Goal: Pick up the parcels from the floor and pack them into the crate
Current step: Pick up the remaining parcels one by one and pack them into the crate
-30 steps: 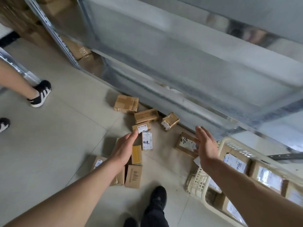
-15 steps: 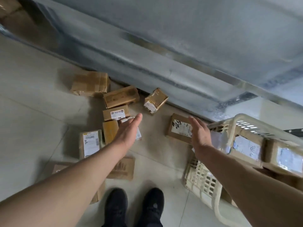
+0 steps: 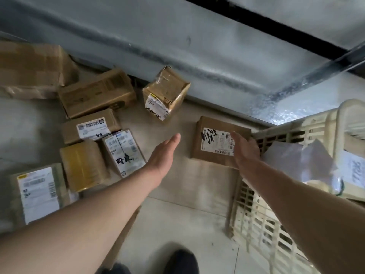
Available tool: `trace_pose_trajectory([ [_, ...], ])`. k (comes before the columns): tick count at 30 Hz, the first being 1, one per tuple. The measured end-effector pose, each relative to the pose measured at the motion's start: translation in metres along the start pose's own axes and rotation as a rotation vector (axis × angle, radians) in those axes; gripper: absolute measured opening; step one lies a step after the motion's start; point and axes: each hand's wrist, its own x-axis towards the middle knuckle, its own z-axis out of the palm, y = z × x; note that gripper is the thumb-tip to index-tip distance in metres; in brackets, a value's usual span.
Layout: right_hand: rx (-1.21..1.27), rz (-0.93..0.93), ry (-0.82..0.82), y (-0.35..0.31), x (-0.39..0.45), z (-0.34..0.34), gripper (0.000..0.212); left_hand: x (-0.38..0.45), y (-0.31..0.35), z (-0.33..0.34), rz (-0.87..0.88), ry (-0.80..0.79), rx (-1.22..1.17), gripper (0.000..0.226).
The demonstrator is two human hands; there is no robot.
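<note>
Head view, looking down at a tiled floor (image 3: 187,224). Both hands reach forward with fingers straight and hold nothing: the left hand (image 3: 163,155) hangs over bare floor, and the right hand (image 3: 245,149) lies over the right edge of a labelled parcel (image 3: 214,141) that sits just beside the cream crate (image 3: 262,224). Further parcels lie scattered on the left, among them a tilted taped box (image 3: 166,91) near a metal shelf (image 3: 197,46). Labelled parcels already lie inside the crate.

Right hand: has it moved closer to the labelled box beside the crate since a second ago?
Yes. The right hand has come forward and down toward the labelled box beside the crate; its fingers now overlap the box's right edge, open.
</note>
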Motion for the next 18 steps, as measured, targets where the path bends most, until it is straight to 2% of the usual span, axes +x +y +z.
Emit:
trace_pose_trajectory([
  [3, 0.089, 0.026, -0.033, 0.008, 0.011, 0.007, 0.051, 0.017, 0.002, 0.017, -0.015, -0.057, -0.029, 0.061],
  [8, 0.039, 0.065, -0.039, 0.015, 0.0, 0.019, 0.067, 0.024, 0.006, 0.028, -0.063, -0.139, 0.001, 0.06],
  [10, -0.027, 0.1, -0.042, 0.018, -0.013, 0.022, 0.067, 0.022, 0.002, 0.023, -0.095, -0.117, 0.025, 0.068],
  [13, -0.041, 0.111, -0.158, 0.023, -0.036, 0.026, 0.05, 0.011, -0.007, 0.008, -0.162, -0.091, 0.084, 0.098],
  [15, -0.055, 0.089, -0.175, 0.021, -0.055, 0.027, 0.059, -0.002, -0.012, -0.004, -0.157, -0.067, 0.094, 0.091],
  [18, -0.011, 0.012, -0.153, 0.01, -0.087, 0.023, 0.064, -0.033, -0.004, -0.025, -0.16, 0.051, 0.091, 0.084],
])
